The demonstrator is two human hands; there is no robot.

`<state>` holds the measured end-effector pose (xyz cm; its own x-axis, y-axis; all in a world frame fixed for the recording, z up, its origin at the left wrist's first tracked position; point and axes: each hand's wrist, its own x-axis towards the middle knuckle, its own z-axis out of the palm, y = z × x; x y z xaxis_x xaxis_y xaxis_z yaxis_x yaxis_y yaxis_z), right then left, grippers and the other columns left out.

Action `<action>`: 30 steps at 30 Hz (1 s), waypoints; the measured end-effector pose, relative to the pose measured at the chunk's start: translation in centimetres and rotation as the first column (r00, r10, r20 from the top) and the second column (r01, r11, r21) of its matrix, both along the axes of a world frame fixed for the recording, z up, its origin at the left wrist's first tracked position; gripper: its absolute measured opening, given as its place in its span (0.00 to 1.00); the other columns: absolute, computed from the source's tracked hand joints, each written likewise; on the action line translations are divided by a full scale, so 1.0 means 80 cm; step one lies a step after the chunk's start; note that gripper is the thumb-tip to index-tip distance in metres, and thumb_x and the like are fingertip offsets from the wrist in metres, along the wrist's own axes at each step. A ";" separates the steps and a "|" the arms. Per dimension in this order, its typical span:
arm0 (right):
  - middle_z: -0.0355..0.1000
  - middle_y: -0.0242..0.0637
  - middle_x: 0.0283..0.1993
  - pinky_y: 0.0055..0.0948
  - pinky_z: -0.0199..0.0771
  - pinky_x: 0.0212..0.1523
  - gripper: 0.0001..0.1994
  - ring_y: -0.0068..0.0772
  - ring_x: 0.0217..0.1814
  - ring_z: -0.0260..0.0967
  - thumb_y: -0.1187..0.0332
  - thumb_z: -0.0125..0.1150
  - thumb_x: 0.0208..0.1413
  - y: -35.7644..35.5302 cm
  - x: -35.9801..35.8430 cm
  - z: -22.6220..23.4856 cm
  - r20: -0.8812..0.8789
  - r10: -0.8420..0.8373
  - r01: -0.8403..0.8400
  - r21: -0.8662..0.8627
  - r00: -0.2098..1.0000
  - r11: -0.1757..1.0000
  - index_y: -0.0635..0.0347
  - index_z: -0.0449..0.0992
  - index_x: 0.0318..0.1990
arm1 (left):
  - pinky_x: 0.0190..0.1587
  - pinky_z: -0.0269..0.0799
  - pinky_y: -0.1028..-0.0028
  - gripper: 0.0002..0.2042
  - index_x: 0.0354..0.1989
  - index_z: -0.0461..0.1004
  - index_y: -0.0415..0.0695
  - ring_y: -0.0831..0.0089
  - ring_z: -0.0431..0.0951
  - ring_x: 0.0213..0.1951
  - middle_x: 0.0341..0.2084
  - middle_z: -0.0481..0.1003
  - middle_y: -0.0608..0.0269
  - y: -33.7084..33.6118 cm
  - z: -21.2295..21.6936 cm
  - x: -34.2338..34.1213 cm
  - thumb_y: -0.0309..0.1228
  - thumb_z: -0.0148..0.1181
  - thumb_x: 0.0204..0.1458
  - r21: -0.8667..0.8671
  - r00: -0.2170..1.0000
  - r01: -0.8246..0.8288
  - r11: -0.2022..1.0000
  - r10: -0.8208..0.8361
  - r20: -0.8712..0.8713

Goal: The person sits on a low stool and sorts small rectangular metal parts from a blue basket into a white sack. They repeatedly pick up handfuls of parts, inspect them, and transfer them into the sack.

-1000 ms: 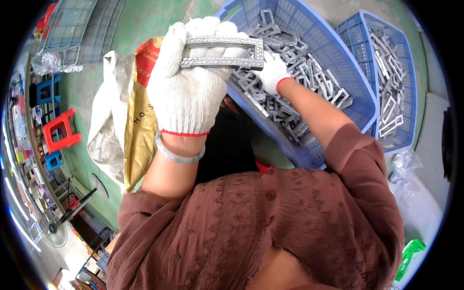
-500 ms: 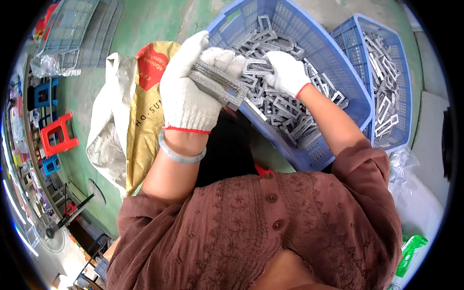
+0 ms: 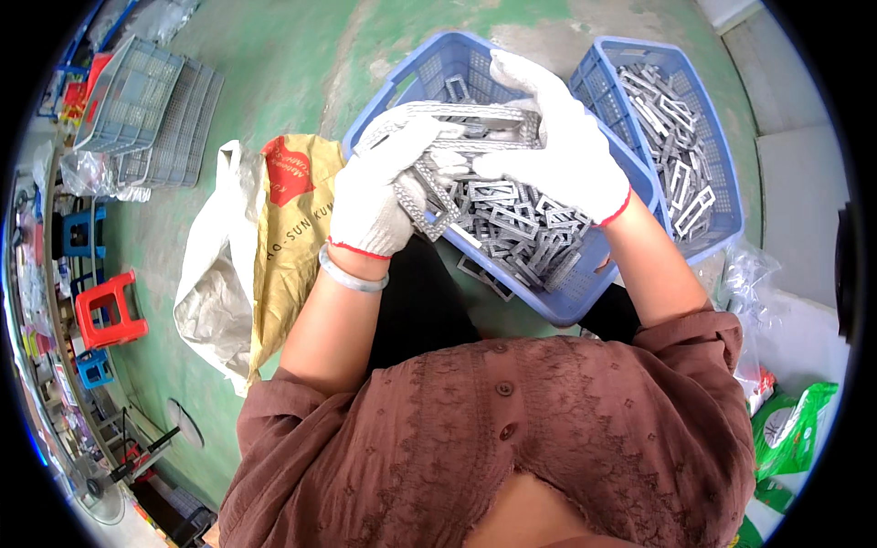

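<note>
My left hand (image 3: 370, 196), in a white knit glove with a red cuff edge, is closed around several grey rectangular metal frames (image 3: 431, 203). One long grey frame (image 3: 475, 110) reaches across from it to my right hand (image 3: 575, 155), gloved alike. The right thumb and palm hold the far end of that frame, with the other fingers stretched upward. Both hands are above a blue plastic basket (image 3: 568, 309). Inside lies a jumbled pile of similar frames (image 3: 521, 224). My left fingertips are partly hidden behind the frames.
A second blue basket (image 3: 726, 196) with more frames stands on the right. A yellow and white woven sack (image 3: 292, 228) lies on the left. Beyond it are a red stool (image 3: 110, 309) and stacked grey crates (image 3: 137, 100). A green package (image 3: 795, 425) is at lower right.
My right hand has lifted out of the pile and come up beside the left, now gripping a frame's end. The view has shifted, so the baskets appear lower and further left.
</note>
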<state>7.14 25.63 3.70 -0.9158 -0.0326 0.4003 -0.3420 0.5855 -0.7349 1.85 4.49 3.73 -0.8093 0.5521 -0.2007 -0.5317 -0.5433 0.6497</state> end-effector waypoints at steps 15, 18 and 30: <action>0.79 0.38 0.36 0.21 0.80 0.31 0.19 0.23 0.31 0.77 0.72 0.67 0.56 -0.012 0.038 0.043 0.466 0.281 0.113 -0.653 0.839 0.749 0.70 0.75 0.54 | 0.50 0.80 0.59 0.19 0.59 0.67 0.35 0.55 0.80 0.47 0.49 0.76 0.47 -0.013 -0.004 0.002 0.21 0.56 0.58 0.179 0.991 0.078 0.981 -0.057 -0.121; 0.79 0.38 0.38 0.22 0.81 0.35 0.19 0.24 0.33 0.78 0.72 0.67 0.56 -0.014 0.041 0.045 0.442 0.181 0.122 -0.575 0.879 0.809 0.68 0.75 0.55 | 0.50 0.80 0.59 0.20 0.60 0.67 0.35 0.54 0.80 0.48 0.50 0.75 0.46 -0.014 -0.006 0.002 0.20 0.55 0.58 0.148 0.986 0.103 0.984 -0.082 -0.143; 0.81 0.38 0.46 0.30 0.80 0.46 0.26 0.38 0.47 0.80 0.84 0.54 0.42 -0.010 0.022 0.009 -0.542 0.043 0.184 0.357 0.839 0.916 0.51 0.82 0.51 | 0.69 0.61 0.51 0.27 0.65 0.58 0.29 0.46 0.66 0.63 0.61 0.64 0.36 -0.013 -0.013 -0.001 0.21 0.50 0.55 0.403 0.992 0.120 0.907 -0.096 -0.078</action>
<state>8.93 24.79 4.42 -0.5695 -0.2289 0.7894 -0.5554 0.8152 -0.1643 1.75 3.44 2.69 -0.7434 0.6610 0.1021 -0.5721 -0.7075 0.4149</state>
